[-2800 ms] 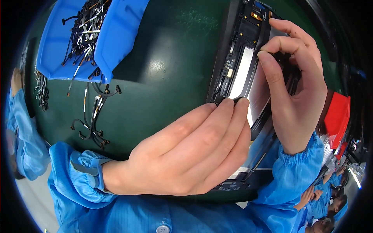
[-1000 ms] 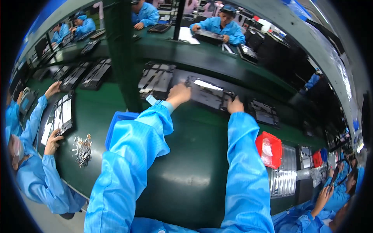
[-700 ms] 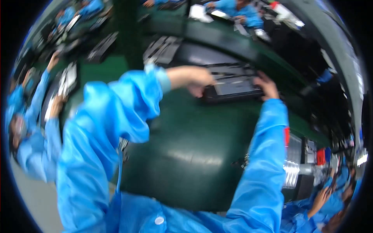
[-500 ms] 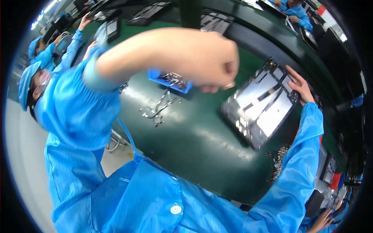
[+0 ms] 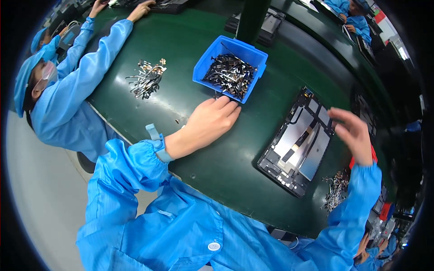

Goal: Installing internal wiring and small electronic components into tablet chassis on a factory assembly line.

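Observation:
My left hand [image 5: 210, 122] reaches to the near edge of a blue plastic bin [image 5: 199, 69], fingers curled and pressed together. A bit of something dark shows by the fingertips, but the hand hides what they hold. Inside the bin lies a heap of small flex cables [image 5: 231, 74]. To the right, an opened tablet [image 5: 296, 142] lies tilted across the green table, its metal plates, black ribbon strips and boards exposed. Beside its far right edge hovers my right hand [image 5: 354, 135], thumb and fingers apart, holding nothing.
Left of the bin is a loose cable pile [image 5: 147, 79]; another cable pile [image 5: 335, 190] lies beside my right sleeve. A green post [image 5: 250, 22] rises behind the bin, near more devices [image 5: 270, 25]. A co-worker's arm [image 5: 101, 61] extends over the table at left.
My left hand has swung down from above the table to the bin's edge. My right hand has let go of the tablet. The cables in front of the bin are out of sight; the view has shifted.

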The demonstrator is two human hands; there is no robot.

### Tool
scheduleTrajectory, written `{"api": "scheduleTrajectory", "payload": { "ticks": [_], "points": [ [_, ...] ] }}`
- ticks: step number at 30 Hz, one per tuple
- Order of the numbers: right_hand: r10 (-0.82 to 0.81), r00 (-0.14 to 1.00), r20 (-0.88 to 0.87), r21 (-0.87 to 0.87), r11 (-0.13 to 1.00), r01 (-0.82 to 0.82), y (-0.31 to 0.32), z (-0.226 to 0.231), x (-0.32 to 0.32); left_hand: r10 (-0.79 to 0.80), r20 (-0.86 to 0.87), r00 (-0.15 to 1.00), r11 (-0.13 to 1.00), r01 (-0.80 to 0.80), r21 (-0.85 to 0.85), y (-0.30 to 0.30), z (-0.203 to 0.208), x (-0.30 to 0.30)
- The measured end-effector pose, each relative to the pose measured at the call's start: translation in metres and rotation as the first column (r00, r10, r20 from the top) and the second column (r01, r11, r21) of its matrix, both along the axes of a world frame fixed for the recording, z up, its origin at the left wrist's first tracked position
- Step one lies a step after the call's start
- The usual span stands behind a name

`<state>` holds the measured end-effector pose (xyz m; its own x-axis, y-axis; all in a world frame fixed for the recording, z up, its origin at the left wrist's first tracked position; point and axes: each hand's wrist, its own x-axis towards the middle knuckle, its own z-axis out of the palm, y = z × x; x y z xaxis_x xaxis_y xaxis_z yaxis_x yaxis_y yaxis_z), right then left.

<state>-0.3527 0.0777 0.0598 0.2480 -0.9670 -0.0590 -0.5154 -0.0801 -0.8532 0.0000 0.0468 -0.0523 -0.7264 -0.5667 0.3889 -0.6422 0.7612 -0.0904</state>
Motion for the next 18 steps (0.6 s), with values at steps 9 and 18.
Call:
{"api": "scheduleTrajectory", "payload": {
  "ticks": [9, 18],
  "points": [
    [0.019, 0.999, -0.049, -0.183, 0.983, -0.028, 0.090, -0.022, 0.129, -0.161, -0.293, 0.943, 0.986, 0.139, -0.094, -0.019, 0.005, 0.000],
    [-0.036, 0.998, 0.051, -0.430, 0.901, 0.055, 0.055, -0.054, 0.180, 0.457, -0.664, 0.592, 0.454, 0.487, 0.746, 0.001, 0.081, -0.002]
  ]
}}
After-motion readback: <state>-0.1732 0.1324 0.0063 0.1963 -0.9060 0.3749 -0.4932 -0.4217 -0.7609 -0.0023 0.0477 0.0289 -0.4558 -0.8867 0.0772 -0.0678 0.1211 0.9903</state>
